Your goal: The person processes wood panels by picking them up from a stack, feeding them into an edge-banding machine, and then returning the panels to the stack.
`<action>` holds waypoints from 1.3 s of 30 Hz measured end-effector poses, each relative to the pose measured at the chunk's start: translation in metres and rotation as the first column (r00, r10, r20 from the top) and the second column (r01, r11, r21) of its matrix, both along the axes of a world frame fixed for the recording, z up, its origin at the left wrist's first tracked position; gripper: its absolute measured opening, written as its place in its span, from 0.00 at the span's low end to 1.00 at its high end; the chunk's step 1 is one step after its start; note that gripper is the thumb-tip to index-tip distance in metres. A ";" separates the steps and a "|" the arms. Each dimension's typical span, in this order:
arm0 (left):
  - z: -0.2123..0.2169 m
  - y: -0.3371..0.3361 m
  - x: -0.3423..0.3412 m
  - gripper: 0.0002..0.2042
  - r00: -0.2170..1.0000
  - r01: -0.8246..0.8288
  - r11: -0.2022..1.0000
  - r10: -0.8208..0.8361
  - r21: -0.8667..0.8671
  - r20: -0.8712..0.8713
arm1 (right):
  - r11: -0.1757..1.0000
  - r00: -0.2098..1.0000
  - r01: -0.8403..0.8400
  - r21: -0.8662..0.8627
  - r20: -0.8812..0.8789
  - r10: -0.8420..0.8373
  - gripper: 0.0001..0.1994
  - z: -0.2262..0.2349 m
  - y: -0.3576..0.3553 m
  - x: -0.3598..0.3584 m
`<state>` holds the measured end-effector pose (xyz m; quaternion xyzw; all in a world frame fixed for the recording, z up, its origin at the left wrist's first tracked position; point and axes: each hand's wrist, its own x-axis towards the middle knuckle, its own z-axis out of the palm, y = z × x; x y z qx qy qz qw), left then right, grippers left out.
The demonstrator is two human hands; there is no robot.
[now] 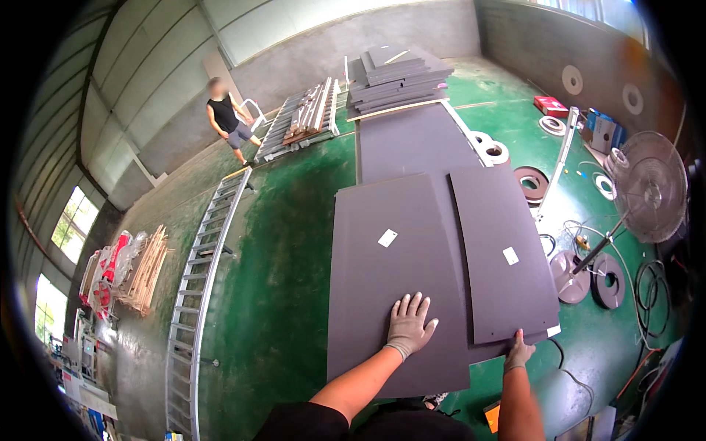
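Two dark grey flat panels lie in front of me over a longer grey sheet [412, 140] on the green floor. The left panel [390, 272] carries a small white label. My left hand [409, 325], gloved, rests flat on its near part with fingers spread. The right panel [504, 257], also labelled, overlaps the one beneath. My right hand [518, 353], gloved, grips that panel's near edge with fingers curled under.
A stack of grey panels [397, 77] stands at the far end. A metal roller rack [202, 287] runs along the left. A person [229, 121] stands far left. A pedestal fan [647, 187], tape rolls [531, 180] and cables [651, 290] sit at right.
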<state>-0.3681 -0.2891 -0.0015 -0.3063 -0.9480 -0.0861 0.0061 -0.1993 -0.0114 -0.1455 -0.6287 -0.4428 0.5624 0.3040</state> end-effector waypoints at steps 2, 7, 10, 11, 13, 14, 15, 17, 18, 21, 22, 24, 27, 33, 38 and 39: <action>-0.003 -0.001 0.000 0.32 1.000 -0.005 1.000 0.004 0.013 0.005 | 0.991 0.971 -0.048 -0.124 -0.239 0.017 0.23 0.008 -0.005 0.024; -0.010 -0.011 0.000 0.32 1.000 -0.009 0.999 0.009 0.033 -0.007 | 0.966 0.916 -0.228 -0.122 -0.363 0.170 0.17 0.002 -0.037 0.098; -0.014 -0.007 -0.006 0.32 0.999 0.013 0.996 -0.010 0.090 -0.038 | 0.918 0.710 -0.375 -0.132 -0.677 0.192 0.19 -0.017 -0.053 0.147; -0.014 -0.007 -0.009 0.31 0.996 -0.001 0.995 0.010 0.104 -0.083 | 0.895 0.660 -0.368 -0.252 -0.748 0.061 0.24 -0.016 -0.065 0.157; -0.017 -0.012 -0.011 0.30 0.991 0.015 0.995 -0.001 0.096 -0.137 | 0.779 0.591 -0.461 -0.425 -0.802 -0.088 0.26 0.047 -0.099 0.152; 0.029 0.004 -0.015 0.29 0.997 0.027 0.999 -0.029 0.038 0.072 | 0.774 0.580 -0.494 -0.397 -0.813 -0.047 0.26 0.040 -0.100 0.155; 0.035 0.006 -0.014 0.27 0.982 0.038 0.998 -0.047 0.055 0.180 | 0.761 0.580 -0.526 -0.380 -0.814 -0.005 0.26 0.030 -0.100 0.157; 0.012 -0.004 -0.027 0.24 0.957 0.000 0.985 -0.050 0.171 0.286 | 0.720 0.688 -0.496 -0.486 -0.725 -0.016 0.23 0.027 -0.102 0.156; -0.006 0.002 -0.013 0.24 0.840 -0.174 0.829 -0.157 0.531 0.520 | 0.785 0.705 -0.419 -0.456 -0.708 -0.035 0.22 0.045 -0.103 0.163; 0.006 0.066 0.070 0.26 0.473 -0.453 0.499 -0.568 0.739 0.674 | 0.912 0.823 -0.337 -0.234 -0.544 0.164 0.20 0.080 -0.079 0.205; -0.004 0.068 0.102 0.27 0.381 -0.447 0.572 -0.574 0.688 0.725 | 0.933 0.871 -0.332 -0.141 -0.425 0.246 0.19 0.093 -0.067 0.221; -0.008 0.078 0.137 0.29 -0.007 -0.622 0.616 -0.622 0.483 0.783 | 0.958 0.892 -0.279 -0.067 -0.387 0.233 0.20 0.172 -0.079 0.225; 0.016 0.109 0.123 0.25 -0.537 -0.765 0.638 -0.703 0.081 0.466 | 0.977 0.949 -0.199 -0.074 -0.263 0.173 0.21 0.233 -0.094 0.248; -0.104 0.153 0.011 0.32 -0.329 -0.759 0.640 -0.538 0.121 0.776 | 0.989 0.993 -0.105 -0.104 -0.070 0.098 0.25 0.248 -0.141 0.368; -0.061 0.167 0.065 0.31 -0.364 -0.579 0.803 -0.406 0.138 0.838 | 0.998 0.924 0.057 0.000 -0.378 -0.053 0.29 0.232 -0.182 0.428; -0.053 0.167 0.077 0.31 -0.390 -0.531 0.840 -0.363 0.116 0.846 | 0.994 0.922 0.107 -0.008 -0.373 -0.102 0.30 0.238 -0.189 0.436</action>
